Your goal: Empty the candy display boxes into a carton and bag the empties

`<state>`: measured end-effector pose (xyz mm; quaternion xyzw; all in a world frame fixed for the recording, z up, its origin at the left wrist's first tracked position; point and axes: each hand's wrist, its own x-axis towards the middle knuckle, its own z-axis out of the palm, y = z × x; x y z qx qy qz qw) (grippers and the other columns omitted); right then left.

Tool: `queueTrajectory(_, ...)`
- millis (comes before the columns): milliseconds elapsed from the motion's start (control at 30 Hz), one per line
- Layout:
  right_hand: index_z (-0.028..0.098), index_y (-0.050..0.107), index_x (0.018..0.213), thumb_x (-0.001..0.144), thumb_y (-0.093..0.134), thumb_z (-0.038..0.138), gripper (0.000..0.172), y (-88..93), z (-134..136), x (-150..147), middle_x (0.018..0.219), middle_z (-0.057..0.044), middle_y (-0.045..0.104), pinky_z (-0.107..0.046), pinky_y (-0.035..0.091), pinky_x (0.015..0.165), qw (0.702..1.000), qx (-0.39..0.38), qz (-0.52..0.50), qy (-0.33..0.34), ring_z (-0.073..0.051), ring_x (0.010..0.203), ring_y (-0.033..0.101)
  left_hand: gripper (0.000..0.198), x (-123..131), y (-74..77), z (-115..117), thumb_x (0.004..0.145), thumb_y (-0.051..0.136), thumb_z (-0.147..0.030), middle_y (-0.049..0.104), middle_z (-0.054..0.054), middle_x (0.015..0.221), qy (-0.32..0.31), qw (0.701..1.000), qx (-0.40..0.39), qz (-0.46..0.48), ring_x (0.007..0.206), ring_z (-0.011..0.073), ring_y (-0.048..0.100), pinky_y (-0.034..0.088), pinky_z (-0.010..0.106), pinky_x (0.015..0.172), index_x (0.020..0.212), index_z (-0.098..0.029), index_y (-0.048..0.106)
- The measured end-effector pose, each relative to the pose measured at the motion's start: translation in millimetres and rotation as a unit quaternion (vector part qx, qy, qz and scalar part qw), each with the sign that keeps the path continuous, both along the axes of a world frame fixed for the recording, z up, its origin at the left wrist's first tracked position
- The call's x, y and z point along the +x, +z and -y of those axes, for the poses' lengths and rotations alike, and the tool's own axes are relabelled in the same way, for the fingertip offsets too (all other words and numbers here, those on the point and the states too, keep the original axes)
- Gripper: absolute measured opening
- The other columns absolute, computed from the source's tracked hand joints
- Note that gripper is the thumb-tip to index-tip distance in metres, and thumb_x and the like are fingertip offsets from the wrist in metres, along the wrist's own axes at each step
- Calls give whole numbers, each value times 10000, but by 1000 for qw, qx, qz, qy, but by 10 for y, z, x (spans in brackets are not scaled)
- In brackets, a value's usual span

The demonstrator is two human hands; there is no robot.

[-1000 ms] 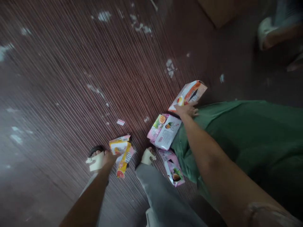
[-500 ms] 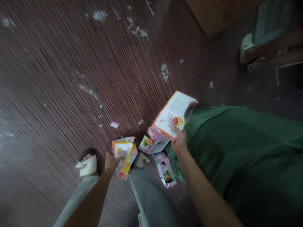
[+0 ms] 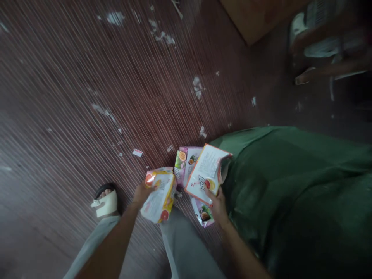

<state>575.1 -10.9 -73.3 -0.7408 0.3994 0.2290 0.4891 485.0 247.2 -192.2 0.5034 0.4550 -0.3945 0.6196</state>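
As the left hand [image 3: 142,195] clasps a yellow packet [image 3: 160,195] left of the green fabric [image 3: 293,166], the right hand [image 3: 219,205] pinches an orange-edged packet [image 3: 207,166] at the fabric's edge, both long axes slanting toward upper right.

There is lots of open floor [image 3: 130,77] ahead of the left hand [image 3: 142,195] and the right hand [image 3: 217,204]. A big green bundle [image 3: 299,182] blocks the right hand's outer side. Pink packs [image 3: 188,159] make it tight between the hands. A white sandal [image 3: 107,204] stands left of the left hand, with a small gap.
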Motion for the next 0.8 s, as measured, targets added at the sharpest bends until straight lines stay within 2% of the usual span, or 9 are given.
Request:
queueTrajectory(67,203,594,1133,587,846,439,646,-47,154,-146,1110,-63,711,-376,579,823,1000,-9,-15,23,-260,970,686,586,74,116,-240,548,851,-498,765,90,923,68,995,-66,13,850,271,726,583,361,772,974,-147,655)
queueTrajectory(167,186,602,1001,540,833,423,568,-37,378,-464,975,-47,714,-370,565,794,994,-54,-53,72,-260,890,679,616,363,221,-471,452,927,-394,771,100,907,167,969,-179,20,899,293,725,592,372,812,956,-135,685)
queueTrajectory(233,197,592,887,533,812,429,478,-32,520,-714,852,-19,695,-349,554,755,986,-95,-78,112,-246,815,668,623,658,214,-411,416,947,-308,772,105,916,174,957,-228,36,918,299,723,589,379,840,958,-127,697)
queueTrajectory(333,204,602,902,602,756,466,426,-77,714,-1033,879,-35,708,-341,552,753,975,-73,-123,169,-251,834,674,626,1124,97,-9,428,945,-309,767,124,929,121,956,-257,67,924,308,718,578,395,863,969,-107,702)
queueTrajectory(400,190,615,1065,640,727,418,495,-143,835,-1166,1075,-89,708,-366,544,854,963,-63,-140,220,-273,988,670,691,1360,-18,344,430,948,-340,763,124,945,84,970,-217,76,936,311,712,571,399,868,1026,-110,685)
queueTrajectory(467,182,596,1206,621,729,322,616,-238,941,-1236,1323,-142,604,-391,498,976,940,-103,-136,294,-293,1181,596,854,1493,-137,652,375,969,-322,751,125,1002,57,988,-120,74,974,311,701,564,393,874,1134,-125,631)
queueTrajectory(600,220,643,1211,551,800,215,679,-503,1021,-1291,1581,-142,305,-391,491,980,879,-160,-146,425,-309,1304,505,1205,1498,-346,943,264,991,-261,699,147,1164,36,996,44,70,1060,278,671,552,356,890,1338,-158,455)
queueTrajectory(700,163,689,1137,498,889,271,678,-702,941,-1352,1599,-203,228,-446,441,1030,847,-189,-145,475,-373,1377,402,1138,1448,-446,946,259,988,-287,718,139,1105,31,998,24,51,999,265,692,567,347,849,1285,-143,517)
queueTrajectory(800,128,643,1242,499,911,272,803,-827,837,-1429,1473,-244,434,-518,288,1137,827,-196,-130,510,-397,1371,388,876,1442,-441,932,278,977,-323,753,98,947,30,998,-39,30,868,265,720,590,347,774,1074,-136,665)
